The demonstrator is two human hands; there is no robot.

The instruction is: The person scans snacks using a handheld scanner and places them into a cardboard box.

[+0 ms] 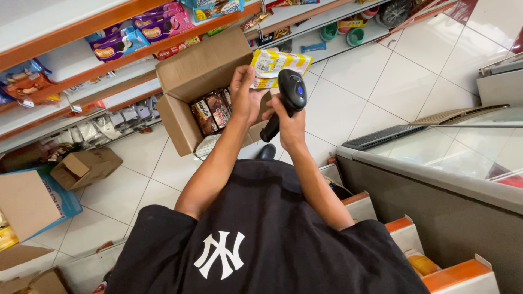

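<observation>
Right hand grips scanner | left hand holds yellow packet beside it

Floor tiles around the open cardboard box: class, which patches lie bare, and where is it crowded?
Bare white tiles lie between the shelves and the freezer, and between the open box and the small box. Crowded: the shelves and the open box's inside.

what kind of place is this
Most likely a small grocery or convenience shop. Orange-edged shelves hold packaged snacks, an open cardboard box of wrapped goods sits on the tiled floor, and the right hand aims a black handheld scanner at a yellow-and-white packet in the left hand.
</observation>
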